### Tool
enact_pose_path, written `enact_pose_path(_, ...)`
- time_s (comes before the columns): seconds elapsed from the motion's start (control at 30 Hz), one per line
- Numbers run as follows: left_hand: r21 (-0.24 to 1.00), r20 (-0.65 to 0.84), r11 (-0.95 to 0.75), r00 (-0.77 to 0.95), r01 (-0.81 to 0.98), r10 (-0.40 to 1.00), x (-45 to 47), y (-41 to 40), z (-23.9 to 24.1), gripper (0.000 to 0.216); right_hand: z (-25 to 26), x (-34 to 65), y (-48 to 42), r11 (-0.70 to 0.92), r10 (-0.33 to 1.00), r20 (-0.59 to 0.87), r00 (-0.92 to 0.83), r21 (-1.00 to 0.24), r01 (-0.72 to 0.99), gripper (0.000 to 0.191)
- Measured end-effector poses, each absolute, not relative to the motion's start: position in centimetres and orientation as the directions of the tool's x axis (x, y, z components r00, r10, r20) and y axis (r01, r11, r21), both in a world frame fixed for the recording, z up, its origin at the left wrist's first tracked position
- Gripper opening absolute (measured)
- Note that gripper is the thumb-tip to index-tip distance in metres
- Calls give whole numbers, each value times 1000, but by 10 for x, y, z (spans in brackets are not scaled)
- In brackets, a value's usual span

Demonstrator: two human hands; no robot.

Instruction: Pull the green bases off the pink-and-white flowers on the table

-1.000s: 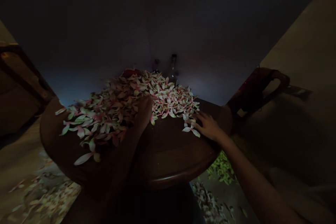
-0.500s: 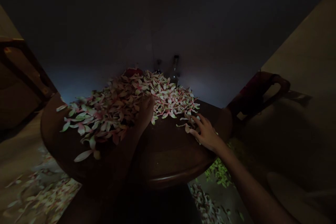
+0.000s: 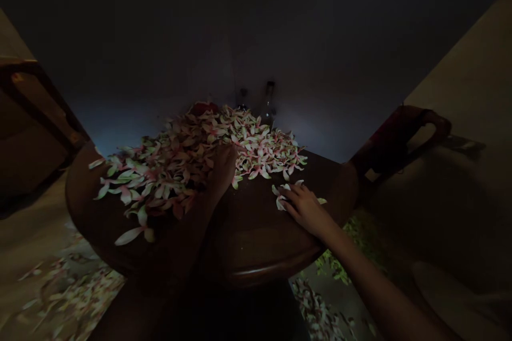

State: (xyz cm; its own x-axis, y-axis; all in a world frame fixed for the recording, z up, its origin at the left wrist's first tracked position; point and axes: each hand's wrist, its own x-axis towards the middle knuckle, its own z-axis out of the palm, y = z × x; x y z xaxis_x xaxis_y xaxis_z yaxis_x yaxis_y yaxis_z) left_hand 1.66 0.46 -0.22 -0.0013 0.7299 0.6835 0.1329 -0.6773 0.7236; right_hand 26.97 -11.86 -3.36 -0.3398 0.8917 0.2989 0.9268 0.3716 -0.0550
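Observation:
A large heap of pale flowers (image 3: 260,152) with pink centres lies on the round dark wooden table (image 3: 264,245). My left hand (image 3: 224,168) is at the near side of the heap with its fingers curled together. Dim light hides what its fingertips hold, if anything. Nearer the table's right side, my right hand (image 3: 307,208) lies palm down with its fingers stretched out. Under and around those fingers are a few loose white petals (image 3: 279,200), apart from the heap. One single flower (image 3: 132,235) rests at the near left of the heap.
A glass bottle (image 3: 269,106) and a dark red object (image 3: 204,108) stand behind the heap by the wall. On the floor are pale petals (image 3: 90,293) at left, more petals (image 3: 318,309) below, and a yellow-green heap (image 3: 338,264) at right.
My right hand has come down and slightly left, flatter over the loose petals, which now sit bunched at its fingers. My left hand has stayed nearly in place.

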Motion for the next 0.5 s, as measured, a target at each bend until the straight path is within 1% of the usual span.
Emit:
enact_pose_path(0.1,710,697,-691,9,136,717,17,6,-3,52,-39,277,-127,433,860,346,-375,-108,895,37)
enact_pose_path(0.2,698,704,-696,18,169,710,17,7,-3,53,-42,288,-139,461,847,377,-375,-166,872,34)
enact_pose_path(0.27,698,701,-695,28,174,712,16,7,-3,53,-42,300,-152,453,850,386,-358,-193,870,34)
enact_pose_path(0.33,705,698,-692,24,156,716,16,7,-4,53,-45,316,-171,406,859,423,-290,-216,888,33)
enact_pose_path(0.4,706,700,-695,11,132,714,16,7,-4,51,-55,334,-196,294,850,510,-128,-259,920,32)
enact_pose_path(0.47,707,701,-696,6,123,713,17,7,-5,50,-75,353,-224,103,787,600,143,-358,928,34)
enact_pose_path(0.5,708,700,-695,9,126,714,17,7,-5,50,-90,362,-239,-3,734,615,290,-423,906,37)
